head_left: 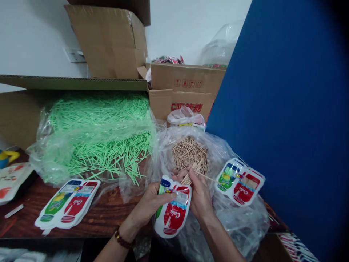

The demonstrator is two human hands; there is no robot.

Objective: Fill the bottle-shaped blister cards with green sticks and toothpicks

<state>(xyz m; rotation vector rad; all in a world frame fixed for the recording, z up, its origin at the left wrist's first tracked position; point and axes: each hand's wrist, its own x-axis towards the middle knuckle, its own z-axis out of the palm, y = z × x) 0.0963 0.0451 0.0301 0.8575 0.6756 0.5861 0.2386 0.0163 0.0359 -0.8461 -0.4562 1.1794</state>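
The left hand (148, 203) grips a bottle-shaped pouch (172, 213) printed with a red cola and a green bottle, thumb across its upper part; the green half is mostly hidden behind the fingers. The right hand (199, 194) is closed narrowly on a thin wooden stick (208, 177), pinched at the pouch's top edge; the fingertips are tucked behind the pouch and hard to make out. Just beyond the hands a clear bag (218, 153) holds a heap of wooden sticks (190, 153), its lower folds running out of view. A second pouch (240, 182) lies on the bag to the right. To the left, a stack of pouches (68, 205) rests on the dark wooden surface (109, 214), near a large bag of green sticks (100, 134) seen blurred through plastic. Cardboard boxes (185, 91) stand behind. A blue panel (286, 109) blocks the whole right side
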